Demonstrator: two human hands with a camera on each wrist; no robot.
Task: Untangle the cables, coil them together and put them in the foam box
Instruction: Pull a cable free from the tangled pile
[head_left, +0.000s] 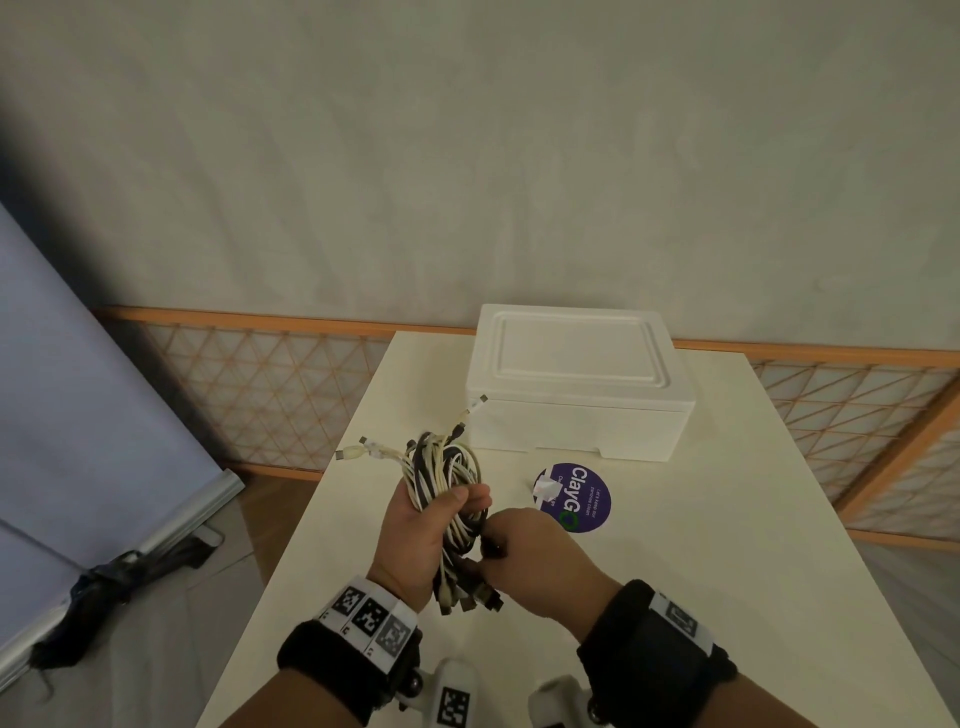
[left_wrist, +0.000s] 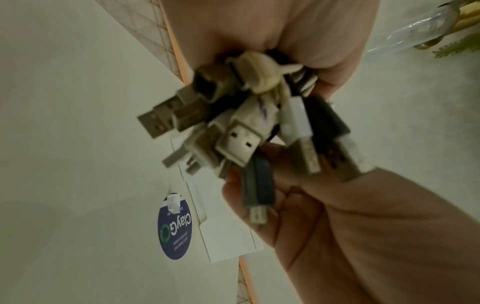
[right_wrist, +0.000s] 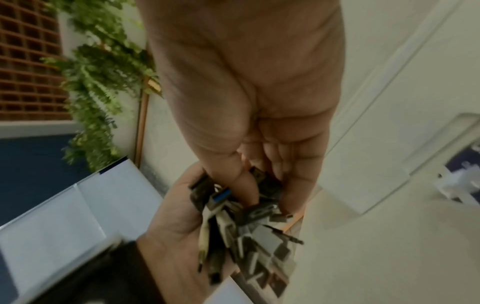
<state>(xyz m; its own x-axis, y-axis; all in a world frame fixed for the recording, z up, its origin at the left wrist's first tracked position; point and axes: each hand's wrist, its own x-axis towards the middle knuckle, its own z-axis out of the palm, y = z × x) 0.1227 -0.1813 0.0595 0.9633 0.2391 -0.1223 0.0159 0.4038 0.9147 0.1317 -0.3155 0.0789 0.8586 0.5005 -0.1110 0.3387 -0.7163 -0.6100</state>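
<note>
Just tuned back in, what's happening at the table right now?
A person is holding a coiled bundle of black and white cables above the table. The left hand grips the coil, while the right hand pinches the cluster of plugs hanging at its lower end. The foam box sits at the far end of the table with its lid on, so nothing has gone in yet. A round purple sticker lies in front of it.

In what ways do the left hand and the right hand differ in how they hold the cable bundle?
The left hand wraps the middle of the cable bundle, palm towards the camera; the right hand shows its back. The left carries the coil; the right only grips the lower part near the plugs. Both hold the same bundle above the table.
</note>
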